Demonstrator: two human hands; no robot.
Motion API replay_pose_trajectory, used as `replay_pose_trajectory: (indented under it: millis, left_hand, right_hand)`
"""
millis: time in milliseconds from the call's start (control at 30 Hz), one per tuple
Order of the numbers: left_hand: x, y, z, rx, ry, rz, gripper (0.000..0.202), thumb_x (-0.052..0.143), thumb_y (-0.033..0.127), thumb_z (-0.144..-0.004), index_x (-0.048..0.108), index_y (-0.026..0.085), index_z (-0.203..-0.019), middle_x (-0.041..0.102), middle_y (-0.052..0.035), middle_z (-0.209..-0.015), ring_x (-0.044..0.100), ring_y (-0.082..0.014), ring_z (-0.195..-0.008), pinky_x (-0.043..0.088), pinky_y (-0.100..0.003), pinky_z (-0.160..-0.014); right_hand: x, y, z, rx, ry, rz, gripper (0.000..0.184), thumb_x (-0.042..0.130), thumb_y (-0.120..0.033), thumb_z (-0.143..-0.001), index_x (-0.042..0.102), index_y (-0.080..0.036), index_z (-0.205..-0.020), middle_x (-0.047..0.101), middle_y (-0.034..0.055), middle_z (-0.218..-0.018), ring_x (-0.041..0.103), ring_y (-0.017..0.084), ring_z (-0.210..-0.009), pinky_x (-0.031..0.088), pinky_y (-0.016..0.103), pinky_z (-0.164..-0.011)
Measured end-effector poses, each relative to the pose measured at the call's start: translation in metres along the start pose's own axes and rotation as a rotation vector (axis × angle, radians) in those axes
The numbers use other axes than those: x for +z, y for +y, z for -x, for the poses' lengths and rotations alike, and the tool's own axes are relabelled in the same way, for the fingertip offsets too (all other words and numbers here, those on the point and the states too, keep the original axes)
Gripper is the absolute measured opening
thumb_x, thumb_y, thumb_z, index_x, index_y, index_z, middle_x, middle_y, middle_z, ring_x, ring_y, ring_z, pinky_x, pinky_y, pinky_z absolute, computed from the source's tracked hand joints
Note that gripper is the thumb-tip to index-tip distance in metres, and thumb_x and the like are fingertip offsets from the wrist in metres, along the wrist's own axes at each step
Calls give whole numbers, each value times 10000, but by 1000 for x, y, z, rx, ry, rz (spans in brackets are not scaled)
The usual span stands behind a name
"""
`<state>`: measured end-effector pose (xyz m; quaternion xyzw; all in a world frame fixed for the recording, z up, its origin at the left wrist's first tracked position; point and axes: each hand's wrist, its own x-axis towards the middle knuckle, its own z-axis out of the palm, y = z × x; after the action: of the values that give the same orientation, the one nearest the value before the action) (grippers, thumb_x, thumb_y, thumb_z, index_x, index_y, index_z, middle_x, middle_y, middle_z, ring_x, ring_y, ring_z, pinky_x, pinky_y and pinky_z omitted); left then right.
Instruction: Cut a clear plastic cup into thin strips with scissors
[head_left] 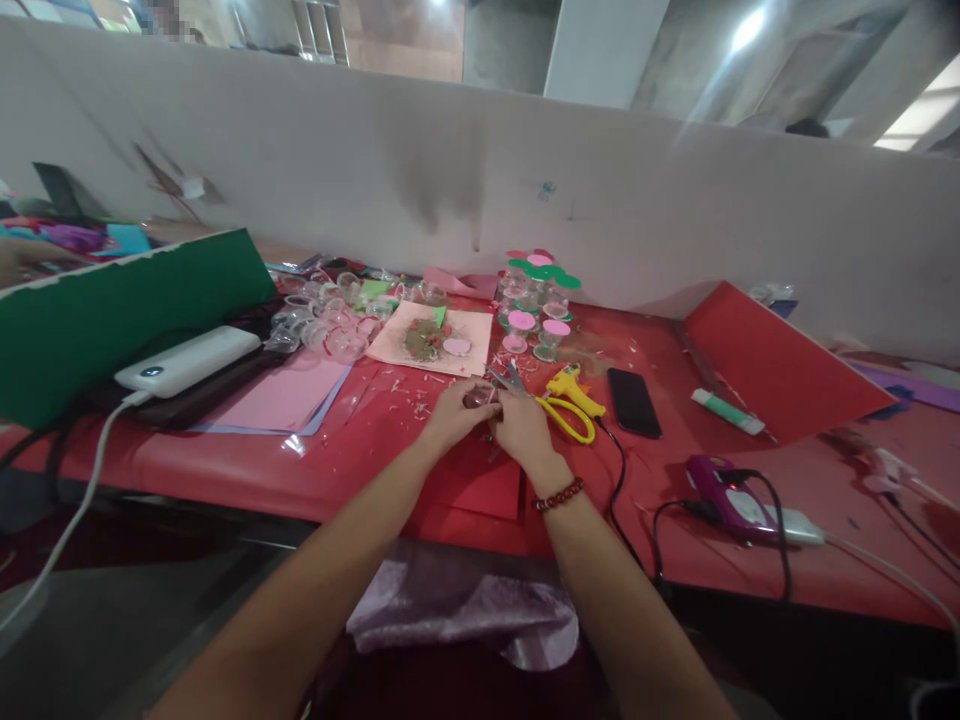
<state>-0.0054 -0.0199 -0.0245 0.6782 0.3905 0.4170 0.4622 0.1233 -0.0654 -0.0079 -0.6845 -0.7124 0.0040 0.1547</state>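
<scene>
Just above the front of the red table, my two hands meet around a small clear plastic cup [480, 397] with a pinkish tint. My left hand [451, 412] curls its thumb and fingers about the cup's left side. Closed against the right side is my right hand [523, 425], with a beaded bracelet at the wrist; its fingertips are partly hidden. Scissors with yellow handles [576, 424] lie right beside my right hand, their blades pointing away. Beyond the hands, pink sheets [476, 328] carry a heap of dark green and red bits [425, 340] and a pink paper disc [457, 346].
Several clear cups topped with pink and green discs [556, 328] stand at the back. More clear cups [330, 320] pile up at left. A yellow glue gun [568, 382], a phone [634, 402], a purple power strip [724, 500] and a white power bank [189, 362] lie around, with cables.
</scene>
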Motion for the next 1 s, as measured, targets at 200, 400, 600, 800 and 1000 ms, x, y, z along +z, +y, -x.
replay_pose_trajectory:
  millis: [200, 400, 600, 800, 1000]
  left_hand:
    - [0, 3, 1, 63, 36, -24, 270, 773, 233, -563, 706, 205, -823, 678, -35, -842, 578, -214, -846, 415, -320, -838]
    - [2, 5, 1, -101, 42, 328, 329, 795, 279, -567, 684, 189, -864, 654, -19, -813, 561, -171, -770, 423, -285, -757]
    - [-2, 11, 2, -175, -17, 630, 353, 803, 267, -587, 663, 162, -894, 654, -23, -847, 584, -141, -795, 437, -277, -792]
    - [-4, 14, 2, -165, -63, 741, 364, 803, 194, -580, 660, 163, -913, 672, -45, -936, 603, -163, -877, 459, -306, -828]
    - [-4, 17, 4, -181, -65, 722, 372, 806, 149, -560, 671, 160, -907, 678, -46, -945, 600, -157, -892, 456, -299, -846]
  right_hand:
    - [1, 1, 0, -13, 13, -22, 266, 536, -108, -729, 657, -144, -963, 675, 121, -952, 603, 234, -890, 415, 300, -752]
    - [3, 4, -2, 51, 113, -133, 175, 496, -148, -803, 662, -170, -853, 683, 88, -869, 607, 196, -817, 414, 274, -718]
    - [5, 5, -2, 85, 230, -283, 145, 545, -226, -815, 658, -198, -901, 688, 46, -874, 612, 169, -785, 421, 252, -706]
    - [5, 5, -3, 85, 315, -384, 162, 506, -245, -867, 657, -185, -872, 683, 38, -825, 596, 151, -732, 415, 242, -712]
    - [5, 7, -2, 70, 373, -393, 193, 486, -241, -864, 671, -187, -874, 671, 45, -848, 581, 154, -755, 414, 246, -729]
